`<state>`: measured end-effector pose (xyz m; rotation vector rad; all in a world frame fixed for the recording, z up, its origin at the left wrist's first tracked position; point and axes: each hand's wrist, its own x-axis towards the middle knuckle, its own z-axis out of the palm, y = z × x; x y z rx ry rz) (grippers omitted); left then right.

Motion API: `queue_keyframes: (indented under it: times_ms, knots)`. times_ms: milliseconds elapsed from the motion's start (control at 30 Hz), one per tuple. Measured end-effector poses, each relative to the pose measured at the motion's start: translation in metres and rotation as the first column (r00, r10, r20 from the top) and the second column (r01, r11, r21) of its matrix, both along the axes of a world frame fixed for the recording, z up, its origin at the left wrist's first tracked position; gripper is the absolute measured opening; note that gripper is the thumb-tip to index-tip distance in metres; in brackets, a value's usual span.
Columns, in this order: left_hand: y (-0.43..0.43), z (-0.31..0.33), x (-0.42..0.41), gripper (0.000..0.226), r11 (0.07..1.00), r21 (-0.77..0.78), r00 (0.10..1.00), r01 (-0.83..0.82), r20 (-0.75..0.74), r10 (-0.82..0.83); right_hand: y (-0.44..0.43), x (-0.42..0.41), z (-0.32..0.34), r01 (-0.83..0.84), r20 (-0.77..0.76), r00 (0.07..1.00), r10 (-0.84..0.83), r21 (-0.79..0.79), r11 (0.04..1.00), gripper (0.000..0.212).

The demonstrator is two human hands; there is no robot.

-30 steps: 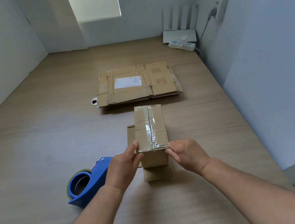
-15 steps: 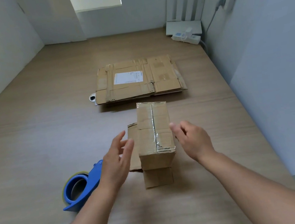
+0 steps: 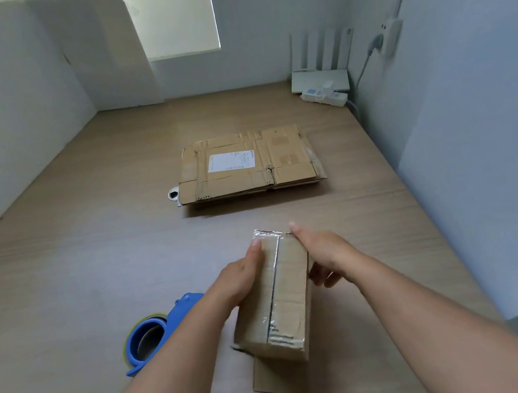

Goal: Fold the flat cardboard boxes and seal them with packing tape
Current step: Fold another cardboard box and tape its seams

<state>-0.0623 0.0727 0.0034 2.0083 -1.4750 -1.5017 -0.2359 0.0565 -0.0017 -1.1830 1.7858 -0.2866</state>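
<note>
A small cardboard box point(image 3: 285, 296), its top seam covered by clear tape, is tilted with its far end raised above the wooden table. My left hand point(image 3: 240, 277) grips its left side and my right hand point(image 3: 324, 253) grips its right side near the far end. A loose bottom flap point(image 3: 277, 380) lies flat beneath the near end. A blue tape dispenser point(image 3: 157, 334) with a roll sits to the left, behind my left forearm. A stack of flat cardboard boxes point(image 3: 250, 164) with a white label lies further back.
A white router with antennas point(image 3: 319, 68) and a power strip point(image 3: 325, 95) stand at the back right corner, with a cable running up the right wall. Walls enclose the table point(image 3: 78, 271) on the left, back and right. A small white object point(image 3: 173, 195) pokes out under the flat stack.
Both hands left the near corners, opened beside the box, then closed on its sides further along. The box has tilted up and come nearer to me.
</note>
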Motion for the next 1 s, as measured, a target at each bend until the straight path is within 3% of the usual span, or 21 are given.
queue_keyframes:
  times_ms: [100,200,300,367,467,533,567,633,733,867,1000]
  knots:
    - [-0.002,0.028,-0.001,0.079,0.992,-0.104,0.981,-0.078,-0.182,0.059,-0.002,-0.002,0.035,0.039,0.124,0.992,-0.014,-0.204,0.978,0.047]
    - [-0.006,0.056,0.003,0.079,0.954,-0.201,0.903,-0.222,-0.412,0.123,-0.005,-0.007,0.060,0.068,0.259,0.965,0.036,-0.381,0.922,0.030]
    - [-0.003,0.073,0.005,0.073,0.903,-0.240,0.807,-0.355,-0.566,0.166,0.005,-0.015,0.065,0.080,0.322,0.942,0.098,-0.497,0.864,0.068]
    - [0.004,0.074,0.007,0.082,0.906,-0.234,0.800,-0.352,-0.577,0.162,0.016,-0.017,0.060,0.062,0.381,0.916,0.128,-0.449,0.891,0.067]
    - [0.020,0.054,0.014,0.104,0.949,-0.115,0.836,-0.294,-0.513,0.197,0.036,-0.017,0.036,0.085,0.489,0.870,0.058,-0.265,0.961,0.037]
    - [0.029,0.039,0.018,0.113,0.967,-0.020,0.867,-0.254,-0.447,0.219,0.046,-0.017,0.018,0.126,0.511,0.859,-0.039,-0.137,0.983,0.040]
    - [0.034,0.032,0.019,0.109,0.970,0.021,0.881,-0.243,-0.413,0.230,0.050,-0.017,0.010,0.115,0.475,0.878,-0.059,-0.091,0.989,0.044]
    - [0.041,0.021,0.017,0.080,0.973,0.042,0.920,-0.228,-0.319,0.229,0.056,-0.014,0.000,0.063,0.334,0.942,-0.043,-0.049,0.997,0.058]
    - [0.047,0.009,0.015,0.051,0.990,-0.049,0.983,-0.130,-0.139,0.122,0.057,-0.006,-0.005,0.002,0.133,0.991,0.021,-0.173,0.985,0.058]
    - [0.048,0.003,0.009,0.046,0.990,-0.144,0.999,-0.004,0.053,0.012,0.057,0.010,-0.003,-0.108,-0.218,0.974,0.053,-0.251,0.962,0.032]
    - [0.048,0.007,0.010,0.036,0.961,-0.273,0.983,0.037,0.182,0.014,0.061,0.010,-0.003,-0.002,-0.260,0.956,-0.134,-0.464,0.886,0.042]
